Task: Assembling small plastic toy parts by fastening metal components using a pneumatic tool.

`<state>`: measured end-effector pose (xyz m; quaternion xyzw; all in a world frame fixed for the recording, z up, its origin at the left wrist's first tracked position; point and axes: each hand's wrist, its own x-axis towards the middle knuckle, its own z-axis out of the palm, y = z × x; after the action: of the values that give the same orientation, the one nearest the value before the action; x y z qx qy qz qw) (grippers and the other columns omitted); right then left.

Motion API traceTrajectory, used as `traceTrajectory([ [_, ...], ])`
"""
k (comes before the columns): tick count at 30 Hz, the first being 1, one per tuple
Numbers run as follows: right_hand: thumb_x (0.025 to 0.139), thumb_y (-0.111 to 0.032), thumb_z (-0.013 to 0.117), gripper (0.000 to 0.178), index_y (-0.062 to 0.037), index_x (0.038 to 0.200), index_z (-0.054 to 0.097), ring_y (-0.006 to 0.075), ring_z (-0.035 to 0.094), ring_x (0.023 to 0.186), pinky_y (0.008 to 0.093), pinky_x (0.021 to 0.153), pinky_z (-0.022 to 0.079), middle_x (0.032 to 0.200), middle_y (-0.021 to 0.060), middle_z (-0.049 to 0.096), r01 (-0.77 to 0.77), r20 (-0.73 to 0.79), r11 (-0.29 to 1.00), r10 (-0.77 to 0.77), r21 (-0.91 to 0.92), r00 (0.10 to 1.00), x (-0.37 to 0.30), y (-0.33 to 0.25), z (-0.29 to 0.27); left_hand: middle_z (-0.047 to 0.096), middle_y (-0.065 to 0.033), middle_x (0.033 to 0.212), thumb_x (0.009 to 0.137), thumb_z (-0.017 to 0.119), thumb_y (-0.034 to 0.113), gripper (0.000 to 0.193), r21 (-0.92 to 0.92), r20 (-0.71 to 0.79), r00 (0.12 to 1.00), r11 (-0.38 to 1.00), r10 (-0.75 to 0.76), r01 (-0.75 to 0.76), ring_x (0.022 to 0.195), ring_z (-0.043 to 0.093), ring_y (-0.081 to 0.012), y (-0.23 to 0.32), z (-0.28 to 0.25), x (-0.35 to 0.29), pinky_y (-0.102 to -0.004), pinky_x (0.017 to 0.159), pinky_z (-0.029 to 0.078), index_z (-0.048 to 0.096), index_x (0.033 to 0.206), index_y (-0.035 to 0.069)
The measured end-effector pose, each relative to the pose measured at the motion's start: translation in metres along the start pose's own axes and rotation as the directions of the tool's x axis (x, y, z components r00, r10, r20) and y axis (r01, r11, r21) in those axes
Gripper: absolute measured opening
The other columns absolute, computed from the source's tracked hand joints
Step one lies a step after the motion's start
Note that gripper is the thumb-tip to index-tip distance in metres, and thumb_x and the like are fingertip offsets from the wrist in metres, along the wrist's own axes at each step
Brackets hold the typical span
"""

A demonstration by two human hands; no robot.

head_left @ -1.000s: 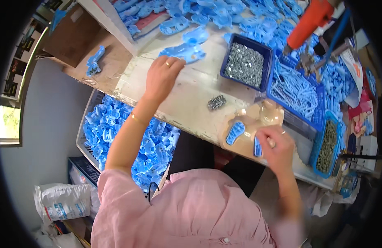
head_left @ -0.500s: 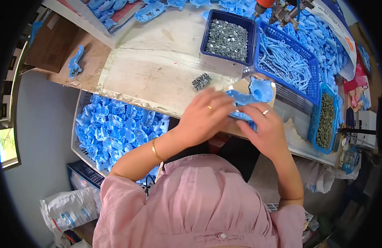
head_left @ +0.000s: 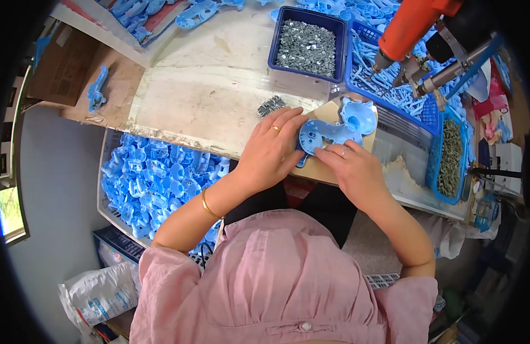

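Observation:
A light-blue moulded plastic shell (head_left: 333,131), rounded at both ends and narrower in the middle, lies hollow side up on a beige board (head_left: 322,171) at the table's near edge. My right hand (head_left: 352,167) grips its near edge, with the fingertips by the left round end. My left hand (head_left: 272,148) is beside that end, fingers stretched out and thumb apart, close to a small dark-blue piece (head_left: 303,159) under the shell's edge. Just beyond my left fingers sits a small heap of metal pieces (head_left: 270,106).
An orange power screwdriver (head_left: 411,28) hangs at the upper right over a blue basket of thin blue plastic strips (head_left: 411,105). A dark-blue bin (head_left: 273,54) holds small metal parts. A blue basket of screws (head_left: 434,166) stands right. A crate of blue parts (head_left: 161,178) sits lower left.
My left hand has drawn back left and my right hand slightly down, uncovering more of the shell. The screwdriver has come lower into view; the whole view has shifted a little.

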<state>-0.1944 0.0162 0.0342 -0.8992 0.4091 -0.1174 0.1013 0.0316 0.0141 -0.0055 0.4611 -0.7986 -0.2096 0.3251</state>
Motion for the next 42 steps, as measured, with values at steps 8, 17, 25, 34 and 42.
traceTrajectory([
  [8, 0.08, -0.006, 0.064, 0.039, -0.0162, 0.117, 0.069, 0.0213, 0.061, 0.093, 0.0343, 0.076, 0.055, 0.105, -0.003, 0.067, 0.007, 0.101, 0.997, 0.002, -0.08, 0.995, 0.002, 0.004, 0.001, 0.051, -0.0184, 0.143, 0.08, 0.074, 0.012, 0.066, -0.043, 0.024, 0.999, 0.999, 0.022, -0.021, 0.136, 0.044, -0.0397, 0.005, 0.001, 0.004, -0.0483, 0.113, 0.038, 0.048, 0.14, 0.003],
  [17, 0.091, -0.011, 0.069, 0.021, -0.0052, 0.111, 0.073, 0.0286, 0.072, 0.087, 0.0369, 0.076, 0.056, 0.102, 0.0148, 0.074, -0.435, -0.182, 0.882, 0.465, 0.182, 0.866, 0.041, 0.135, -0.042, 0.054, -0.0172, 0.137, 0.083, 0.075, 0.016, 0.056, 0.059, 0.089, 0.992, 0.994, 0.087, -0.092, 0.128, 0.05, -0.0382, 0.021, 0.007, 0.019, -0.0476, 0.109, 0.04, 0.055, 0.134, 0.003],
  [25, 0.086, -0.025, 0.072, 0.018, -0.0077, 0.093, 0.071, 0.0354, 0.068, 0.095, 0.0478, 0.079, 0.054, 0.102, 0.0134, 0.072, -0.504, -0.168, 0.848, 0.479, -0.164, 0.861, 0.072, 0.231, -0.005, 0.056, -0.0179, 0.135, 0.084, 0.074, 0.014, 0.049, 0.069, 0.091, 0.992, 0.993, 0.09, -0.096, 0.128, 0.051, -0.0391, 0.025, 0.009, 0.027, -0.0483, 0.108, 0.042, 0.059, 0.129, 0.003],
  [34, 0.088, -0.01, 0.065, 0.009, -0.0018, 0.086, 0.065, 0.0127, 0.064, 0.068, 0.0292, 0.063, 0.051, 0.075, 0.0041, 0.066, -0.509, 0.151, 0.762, 0.493, 0.401, 0.857, -0.006, 0.167, -0.09, 0.057, -0.015, 0.135, 0.082, 0.076, 0.016, 0.054, 0.079, 0.005, 0.982, 0.978, 0.191, -0.191, 0.129, 0.05, -0.0365, 0.048, 0.008, 0.052, -0.0483, 0.108, 0.042, 0.058, 0.132, 0.006],
  [42, 0.087, -0.011, 0.071, 0.012, -0.0015, 0.092, 0.066, 0.0105, 0.06, 0.068, 0.0286, 0.063, 0.05, 0.076, 0.003, 0.065, -0.184, 0.048, 0.851, 0.185, 0.491, 0.982, -0.048, 0.074, -0.085, 0.07, -0.0112, 0.099, 0.088, 0.068, 0.01, 0.035, 0.059, 0.319, 0.935, 0.982, 0.153, -0.181, 0.098, 0.068, -0.0281, 0.077, 0.031, 0.059, -0.0416, 0.083, 0.055, 0.065, 0.123, 0.01],
])
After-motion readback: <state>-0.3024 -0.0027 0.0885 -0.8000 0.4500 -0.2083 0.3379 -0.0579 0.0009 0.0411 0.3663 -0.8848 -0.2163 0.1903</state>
